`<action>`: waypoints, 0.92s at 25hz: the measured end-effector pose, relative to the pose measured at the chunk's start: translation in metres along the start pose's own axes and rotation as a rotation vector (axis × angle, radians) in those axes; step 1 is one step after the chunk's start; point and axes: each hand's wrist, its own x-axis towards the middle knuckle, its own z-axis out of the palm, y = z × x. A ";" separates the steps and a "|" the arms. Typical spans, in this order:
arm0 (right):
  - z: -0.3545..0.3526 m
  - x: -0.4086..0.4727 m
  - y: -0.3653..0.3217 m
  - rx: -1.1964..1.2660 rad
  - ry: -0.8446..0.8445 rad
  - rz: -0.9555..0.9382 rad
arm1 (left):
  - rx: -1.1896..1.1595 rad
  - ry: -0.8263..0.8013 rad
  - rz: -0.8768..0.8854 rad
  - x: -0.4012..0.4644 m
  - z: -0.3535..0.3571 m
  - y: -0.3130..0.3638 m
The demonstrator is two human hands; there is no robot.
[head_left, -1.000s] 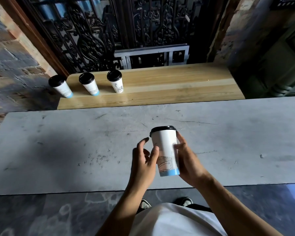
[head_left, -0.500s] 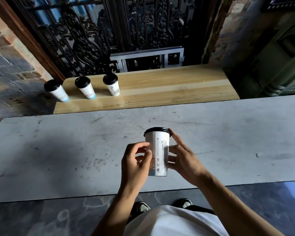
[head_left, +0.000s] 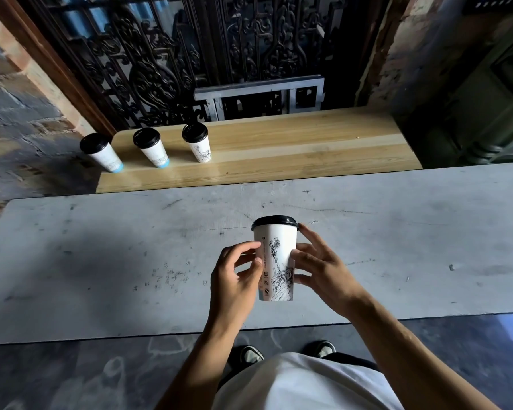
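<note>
A white paper cup [head_left: 276, 255] with a black lid and a line drawing of a statue stands upright on the grey table [head_left: 101, 255], near its front edge. My left hand [head_left: 237, 276] curls its fingers against the cup's left side. My right hand [head_left: 320, 270] holds the right side, thumb on the wall and one fingertip up by the lid's rim.
Three more lidded white cups [head_left: 101, 152] [head_left: 151, 146] [head_left: 197, 142] stand in a row at the left end of a wooden bench [head_left: 293, 149] behind the table. A dark ornate iron grille [head_left: 190, 54] rises beyond it. My shoes show on the floor below.
The cup has been turned between my hands: the blue-banded bridge picture gave way to small print, and now the statue drawing faces me. The view shifted slightly.
</note>
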 end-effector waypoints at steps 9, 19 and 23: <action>-0.002 -0.002 0.001 0.014 -0.025 0.003 | 0.085 0.043 -0.010 -0.001 -0.001 -0.006; -0.006 -0.001 0.002 0.137 -0.046 -0.012 | -0.086 0.036 -0.126 -0.002 0.001 -0.008; -0.006 -0.002 0.001 0.160 -0.047 0.015 | -0.115 0.007 -0.134 -0.002 0.000 -0.010</action>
